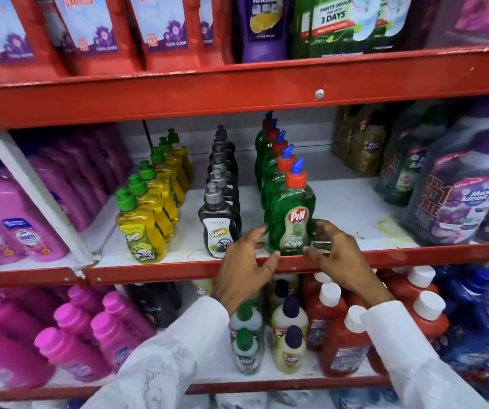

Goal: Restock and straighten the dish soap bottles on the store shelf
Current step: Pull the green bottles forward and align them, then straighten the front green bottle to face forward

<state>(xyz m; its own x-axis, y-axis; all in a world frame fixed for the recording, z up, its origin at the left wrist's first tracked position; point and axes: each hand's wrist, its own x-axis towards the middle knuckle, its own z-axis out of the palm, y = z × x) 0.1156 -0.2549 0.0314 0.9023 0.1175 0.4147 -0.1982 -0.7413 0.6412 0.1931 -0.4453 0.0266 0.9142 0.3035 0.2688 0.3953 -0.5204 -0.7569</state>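
Three rows of dish soap bottles run front to back on the middle shelf [178,255]. Yellow ones with green caps [141,231] stand on the left, black ones [218,228] in the middle, green Pril ones with red caps on the right. The front green Pril bottle [292,214] stands upright at the shelf's front edge. My left hand [244,268] is just left of its base and my right hand [336,255] just right of it. Both hands have their fingers spread, and the fingertips are at or nearly touching the bottle's sides without gripping it.
Pink bottles [16,225] fill the bay to the left behind a white upright. Large Max Kleen bottles [458,196] stand on the right, with bare white shelf between them and the Pril row. Red pouches hang above. Assorted bottles [290,329] crowd the shelf below.
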